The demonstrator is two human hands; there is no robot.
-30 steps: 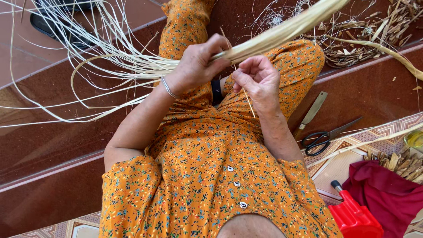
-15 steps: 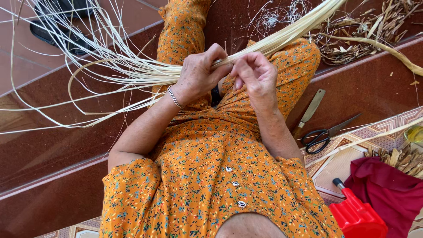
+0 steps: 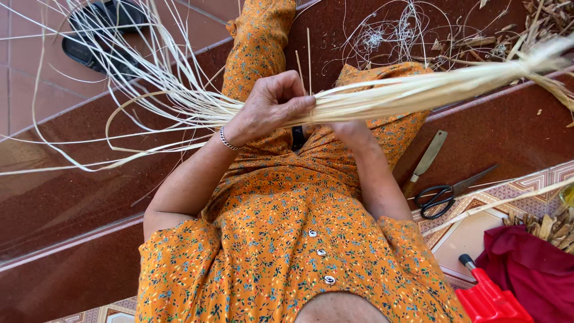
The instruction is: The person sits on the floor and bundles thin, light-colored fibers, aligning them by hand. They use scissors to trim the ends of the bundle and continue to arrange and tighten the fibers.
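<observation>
From the head view, the left hand (image 3: 269, 110) has its fingers (image 3: 286, 90) closed around the bundle of pale straw strips (image 3: 412, 90) held over the lap. The right hand (image 3: 353, 133) sits under it, grip hidden. I'd keep that pinch tight so the loose strands (image 3: 149, 101) fan evenly.
</observation>
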